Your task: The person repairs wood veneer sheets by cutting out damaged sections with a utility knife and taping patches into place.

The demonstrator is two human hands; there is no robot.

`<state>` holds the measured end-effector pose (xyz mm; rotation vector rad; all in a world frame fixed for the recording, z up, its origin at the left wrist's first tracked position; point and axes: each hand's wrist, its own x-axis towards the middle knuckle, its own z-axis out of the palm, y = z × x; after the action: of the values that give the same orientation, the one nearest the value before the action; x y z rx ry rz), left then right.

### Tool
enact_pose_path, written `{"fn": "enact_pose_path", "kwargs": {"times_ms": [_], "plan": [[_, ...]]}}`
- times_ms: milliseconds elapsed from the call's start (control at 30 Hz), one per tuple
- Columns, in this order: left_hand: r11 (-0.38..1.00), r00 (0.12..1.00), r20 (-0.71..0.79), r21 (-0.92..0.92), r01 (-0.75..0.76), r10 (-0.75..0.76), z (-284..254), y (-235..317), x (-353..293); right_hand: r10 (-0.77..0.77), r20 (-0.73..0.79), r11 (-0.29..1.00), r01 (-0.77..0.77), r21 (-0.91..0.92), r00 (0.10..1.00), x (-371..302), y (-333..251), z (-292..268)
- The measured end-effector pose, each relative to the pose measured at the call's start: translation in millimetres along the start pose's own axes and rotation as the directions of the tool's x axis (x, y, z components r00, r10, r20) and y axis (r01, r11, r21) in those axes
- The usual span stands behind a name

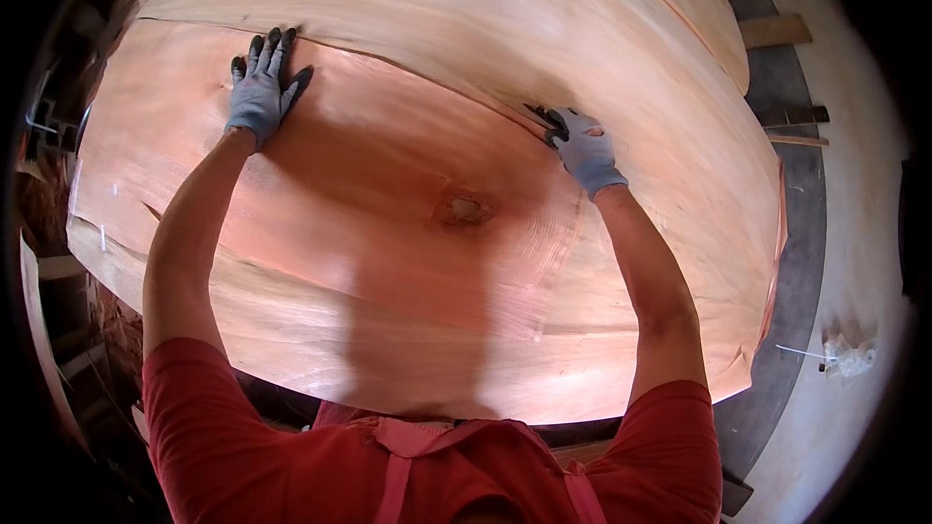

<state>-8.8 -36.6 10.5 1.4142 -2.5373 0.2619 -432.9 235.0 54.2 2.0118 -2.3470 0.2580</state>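
Observation:
A reddish wood veneer sheet (388, 165) lies over paler veneer (466, 10) in front of me. My left hand (260, 97), in a grey glove with dark fingertips, presses flat on the reddish sheet, its fingers spread over the far edge. At that same edge, farther right, my right hand (585, 147) is closed around a thin dark pointed tool (536, 114). Its exact kind is hard to make out, as the fingers cover most of it. The right glove has a small tear on its back. A knot hole (464, 210) shows in the reddish sheet between my arms.
Wood strips (775, 31) stick out past the right side, over a dark grey band (791, 223). A crumpled clear plastic bag (849, 357) lies on the pale floor (859, 262). Veneer scraps (116, 330) are heaped at the left.

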Motion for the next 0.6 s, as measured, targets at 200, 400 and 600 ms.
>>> {"fn": "enact_pose_path", "kwargs": {"times_ms": [200,400,600], "plan": [[0.996,0.998,-0.054,-0.081,0.025,-0.029,1,-2,-4,0.095,0.027,0.992,-0.097,0.076,0.995,6,-29,-62],[0.993,0.997,-0.071,-0.115,0.019,-0.027,1,-8,-8,-0.48,0.389,0.611,-0.018,0.791,0.787,-68,-173,-117],[0.982,1.0,0.006,-0.186,0.031,-0.031,-15,8,2,0.091,0.421,0.181,-0.43,0.884,0.903,-3,-184,-40]]}}
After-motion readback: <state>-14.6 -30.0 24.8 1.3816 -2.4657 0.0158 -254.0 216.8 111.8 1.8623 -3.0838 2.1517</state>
